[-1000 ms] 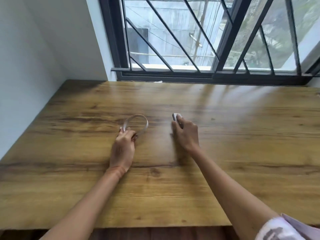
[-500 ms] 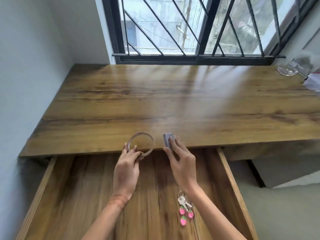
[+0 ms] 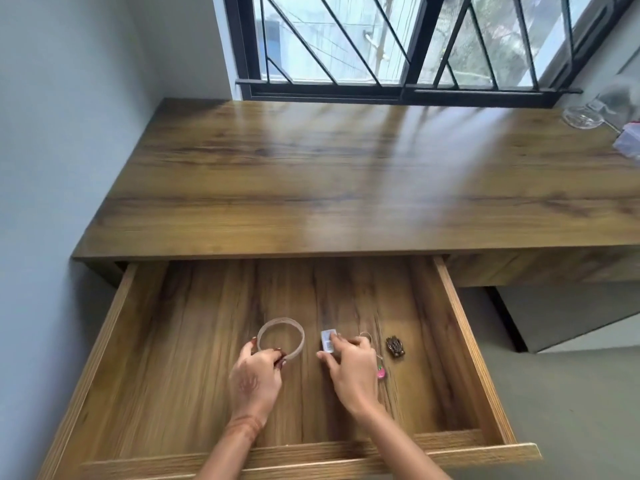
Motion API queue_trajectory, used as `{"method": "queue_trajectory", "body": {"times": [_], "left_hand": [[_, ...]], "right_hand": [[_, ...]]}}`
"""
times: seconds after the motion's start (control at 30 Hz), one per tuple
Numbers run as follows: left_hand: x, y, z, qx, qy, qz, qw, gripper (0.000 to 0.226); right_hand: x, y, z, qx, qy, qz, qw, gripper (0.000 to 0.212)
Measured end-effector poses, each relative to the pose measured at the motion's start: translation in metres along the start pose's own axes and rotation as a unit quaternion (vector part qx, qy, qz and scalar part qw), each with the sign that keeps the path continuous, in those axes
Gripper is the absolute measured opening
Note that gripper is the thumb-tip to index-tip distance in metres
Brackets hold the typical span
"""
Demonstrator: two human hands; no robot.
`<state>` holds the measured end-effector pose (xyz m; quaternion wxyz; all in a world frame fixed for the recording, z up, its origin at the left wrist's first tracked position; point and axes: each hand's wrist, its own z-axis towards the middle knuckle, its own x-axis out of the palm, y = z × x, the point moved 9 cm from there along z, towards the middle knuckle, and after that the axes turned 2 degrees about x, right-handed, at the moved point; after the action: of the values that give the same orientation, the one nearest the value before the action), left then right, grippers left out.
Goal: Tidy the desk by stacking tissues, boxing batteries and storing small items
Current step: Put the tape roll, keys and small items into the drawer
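Note:
Both hands are down inside the open wooden drawer (image 3: 460,327) below the desk top. My left hand (image 3: 256,379) pinches the near rim of a thin tape ring (image 3: 281,337) that lies low over the drawer floor. My right hand (image 3: 351,372) holds a small pale blue-white rectangular item (image 3: 328,339) at its fingertips, just right of the ring. A key ring with a pink charm (image 3: 380,371) lies partly hidden under my right hand. A small dark brown clip (image 3: 395,346) rests on the drawer floor to the right.
The wooden desk top (image 3: 346,174) runs under the barred window (image 3: 408,46). At its far right stand a clear glass dish (image 3: 581,117) and a clear plastic packet (image 3: 628,140). A pale wall closes the left side. Grey floor lies to the right of the drawer.
Both hands came back off the desk top and dropped into the open drawer, carrying the ring and the small rectangular item. The view tilted down, and the brown clip came into sight.

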<state>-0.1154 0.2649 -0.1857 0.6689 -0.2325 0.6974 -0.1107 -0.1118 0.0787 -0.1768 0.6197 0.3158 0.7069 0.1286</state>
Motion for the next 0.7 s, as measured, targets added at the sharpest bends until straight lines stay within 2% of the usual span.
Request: {"method": "queue_trajectory", "body": {"times": [0.3,0.43,0.6,0.7], "left_hand": [[0.001,-0.008,-0.011,-0.039,0.024,0.026,0.999,0.025],[-0.002,-0.013,-0.015,-0.018,0.024,0.032,0.999,0.027],[-0.028,-0.02,-0.03,0.003,-0.024,-0.01,1.0,0.023],[-0.042,-0.025,-0.046,0.042,-0.047,-0.011,0.998,0.018]], "right_hand": [[0.011,0.014,-0.004,-0.087,-0.006,-0.109,0.99,0.046],[-0.001,0.019,-0.008,-0.104,-0.052,-0.081,0.99,0.046],[-0.017,0.024,-0.023,-0.128,-0.065,-0.056,0.988,0.046],[-0.028,0.029,-0.044,-0.147,-0.078,-0.06,0.984,0.042]]}}
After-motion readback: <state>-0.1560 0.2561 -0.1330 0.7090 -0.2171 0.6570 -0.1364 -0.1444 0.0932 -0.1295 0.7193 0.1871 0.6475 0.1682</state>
